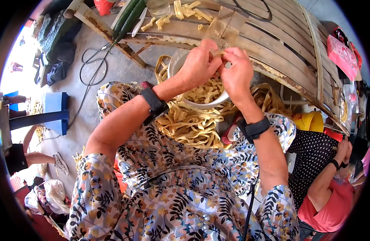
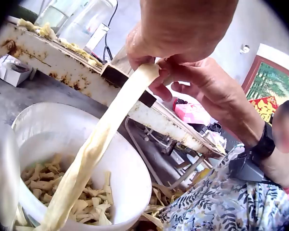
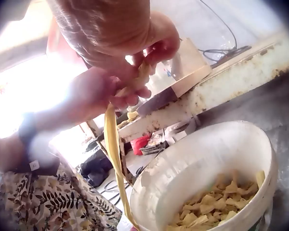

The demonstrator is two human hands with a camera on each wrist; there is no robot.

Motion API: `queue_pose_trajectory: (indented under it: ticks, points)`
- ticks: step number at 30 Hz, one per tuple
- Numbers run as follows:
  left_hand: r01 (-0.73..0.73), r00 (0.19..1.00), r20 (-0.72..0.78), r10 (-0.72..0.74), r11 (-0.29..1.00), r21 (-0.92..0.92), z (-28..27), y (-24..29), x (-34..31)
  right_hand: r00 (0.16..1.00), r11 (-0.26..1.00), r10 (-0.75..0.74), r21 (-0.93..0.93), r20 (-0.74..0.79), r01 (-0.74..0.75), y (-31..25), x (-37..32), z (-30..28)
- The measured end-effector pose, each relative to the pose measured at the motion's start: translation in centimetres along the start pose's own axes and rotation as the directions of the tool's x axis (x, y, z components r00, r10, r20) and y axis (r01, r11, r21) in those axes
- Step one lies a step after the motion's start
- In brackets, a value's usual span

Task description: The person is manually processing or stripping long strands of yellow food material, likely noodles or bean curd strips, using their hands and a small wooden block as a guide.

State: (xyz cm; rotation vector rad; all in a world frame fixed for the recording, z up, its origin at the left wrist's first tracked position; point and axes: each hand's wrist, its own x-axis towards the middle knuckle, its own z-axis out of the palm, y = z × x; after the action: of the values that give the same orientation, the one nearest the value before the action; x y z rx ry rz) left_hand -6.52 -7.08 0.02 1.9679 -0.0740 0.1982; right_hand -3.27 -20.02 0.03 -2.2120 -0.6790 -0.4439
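Observation:
Close together above a white bucket (image 3: pixel 156 192), my left hand (image 1: pixel 195 64) and right hand (image 1: pixel 238 74) pinch one long, flat, pale yellow strip (image 2: pixel 103 130) between thumbs and fingers. From the left hand the strip hangs down past the bucket's rim. Where it passes between the hands it looks bent or twisted, partly hidden by the fingers (image 3: pixel 130 100). Short knotted yellow pieces (image 3: pixel 207 204) lie inside the bucket. A heap of long, loose yellow strips (image 1: pixel 193 128) is on the floor between the bucket and my legs.
A slatted bench with a rusty metal edge (image 2: pixel 43 60) stands just beyond the bucket. On it lie several yellow pieces (image 1: pixel 163 21), long green vegetables (image 1: pixel 128 20), a white-handled tool (image 1: pixel 139 23) and a clear container (image 1: pixel 157 7). Another person (image 1: pixel 329 197) sits at the right.

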Motion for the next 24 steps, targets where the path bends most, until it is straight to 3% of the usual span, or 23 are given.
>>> queue_pose_trajectory:
  ticks: [2, 4, 5, 8, 9, 12, 13, 16, 19, 22, 24]
  points:
    - [0.028, 1.0, 0.012, -0.028, 1.0, 0.008, -0.2, -0.2, 0.2, 0.999, 0.998, -0.042, 0.054, -0.015, 0.043, 0.1, -0.3, 0.0]
    - [0.199, 0.98, 0.075, -0.185, 0.94, -0.277, -0.8, 0.2, 0.5, 0.997, 0.976, -0.05, 0.211, -0.052, 0.06, 0.5, 0.0, -0.1]
    - [0.282, 0.959, 0.124, -0.253, 0.868, -0.41, -0.9, 0.3, 0.6, 0.998, 0.911, 0.001, 0.413, -0.061, 0.024, 0.5, 0.4, -0.5]
    - [0.421, 0.906, 0.306, -0.292, 0.555, -0.718, -0.9, 0.5, 0.9, 0.941, 0.601, 0.309, 0.738, 0.139, -0.307, 0.6, 1.0, -1.4]
    - [0.422, 0.907, 0.328, -0.265, 0.572, -0.704, -0.9, 0.5, 0.9, 0.929, 0.614, 0.352, 0.722, 0.112, -0.319, 1.4, 1.7, -2.1]
    - [0.409, 0.904, 0.391, -0.176, 0.625, -0.665, -1.0, 0.2, 0.9, 0.867, 0.367, 0.474, 0.861, 0.153, -0.352, 3.3, 2.3, -2.8]
    - [0.419, 0.898, 0.407, -0.168, 0.605, -0.677, -1.0, -0.2, 1.0, 0.852, 0.349, 0.494, 0.858, 0.173, -0.377, 3.4, 2.3, -2.9]
    - [0.38, 0.896, 0.421, -0.142, 0.736, -0.56, -1.3, -0.9, 0.9, 0.816, 0.339, 0.526, 0.82, 0.242, -0.462, 3.2, 2.1, -3.1]
    - [0.4, 0.882, 0.436, -0.178, 0.771, -0.496, -1.8, -0.9, 0.5, 0.756, 0.342, 0.515, 0.712, 0.403, -0.613, 2.4, 2.2, -3.7]
    - [0.36, 0.859, 0.492, -0.14, 0.849, -0.387, -2.0, -0.7, 0.3, 0.807, 0.577, 0.477, 0.569, 0.348, -0.586, 3.0, 2.0, -3.5]
    - [0.353, 0.865, 0.485, -0.131, 0.846, -0.4, -2.3, 0.1, 0.2, 0.84, 0.605, 0.442, 0.587, 0.313, -0.538, 2.9, 1.9, -3.3]
